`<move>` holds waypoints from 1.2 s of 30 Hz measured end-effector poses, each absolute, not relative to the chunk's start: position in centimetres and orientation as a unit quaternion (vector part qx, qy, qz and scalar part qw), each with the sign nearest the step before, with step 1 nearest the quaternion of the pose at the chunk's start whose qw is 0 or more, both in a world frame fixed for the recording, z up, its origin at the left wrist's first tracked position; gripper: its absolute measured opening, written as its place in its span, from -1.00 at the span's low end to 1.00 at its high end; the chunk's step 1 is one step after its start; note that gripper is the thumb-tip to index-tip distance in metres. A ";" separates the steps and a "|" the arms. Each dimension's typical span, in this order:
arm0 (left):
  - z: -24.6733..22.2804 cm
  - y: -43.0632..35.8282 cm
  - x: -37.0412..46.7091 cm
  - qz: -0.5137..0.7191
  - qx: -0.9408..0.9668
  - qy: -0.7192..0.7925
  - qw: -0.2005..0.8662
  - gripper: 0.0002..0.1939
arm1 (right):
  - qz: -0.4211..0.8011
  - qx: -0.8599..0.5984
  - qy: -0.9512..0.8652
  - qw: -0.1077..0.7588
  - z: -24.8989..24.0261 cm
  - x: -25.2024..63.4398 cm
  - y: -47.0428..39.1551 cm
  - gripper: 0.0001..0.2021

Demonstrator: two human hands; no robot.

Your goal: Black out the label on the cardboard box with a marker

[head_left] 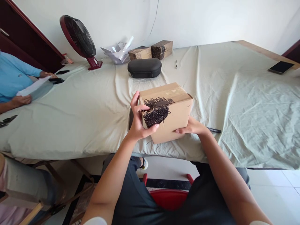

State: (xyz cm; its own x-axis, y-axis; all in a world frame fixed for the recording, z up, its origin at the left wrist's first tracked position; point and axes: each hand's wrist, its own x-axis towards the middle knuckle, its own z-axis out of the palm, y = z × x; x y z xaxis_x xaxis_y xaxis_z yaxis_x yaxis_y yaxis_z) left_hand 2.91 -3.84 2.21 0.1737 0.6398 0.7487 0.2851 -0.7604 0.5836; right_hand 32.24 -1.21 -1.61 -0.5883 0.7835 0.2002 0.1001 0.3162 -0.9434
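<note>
A brown cardboard box [174, 115] is tilted between my two hands near the table's front edge. Black scribble marks cover its left corner and run over part of the top, where clear tape also shows. My left hand [139, 120] grips the scribbled corner, thumb on the near face and fingers spread along the left side and top. My right hand [191, 126] supports the lower right, thumb on the near face and the other fingers hidden beneath. Right of that hand lies a black marker pen [214, 130]. A dark flat object [131, 118] is partly hidden behind my left hand.
A black hard case [144, 68] stands beyond the box. Behind it are two scribbled cardboard boxes [162, 50], a basket of papers [118, 54] and a fan [81, 39]. A tablet-like device [280, 67] lies far right. At left, a person in blue [16, 78] holds paper.
</note>
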 end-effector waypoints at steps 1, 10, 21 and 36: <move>2.2 -3.7 2.9 0.566 0.748 0.309 0.158 -0.30 | 0.498 -0.300 -0.738 0.342 -1.6 32.2 -1.2 -0.11; 2.1 -2.4 2.5 0.589 0.740 0.271 0.182 -0.29 | 0.496 -0.308 -0.735 0.344 -1.3 31.6 -1.2 -0.08; 2.0 -2.4 1.9 0.599 0.710 0.324 0.179 -0.22 | 0.428 -0.457 -0.700 0.344 0.8 36.2 -2.0 -0.26; 2.1 -1.9 1.6 0.592 0.703 0.328 0.218 -0.16 | 0.222 -0.613 -0.738 0.174 -0.9 37.9 -4.9 -0.90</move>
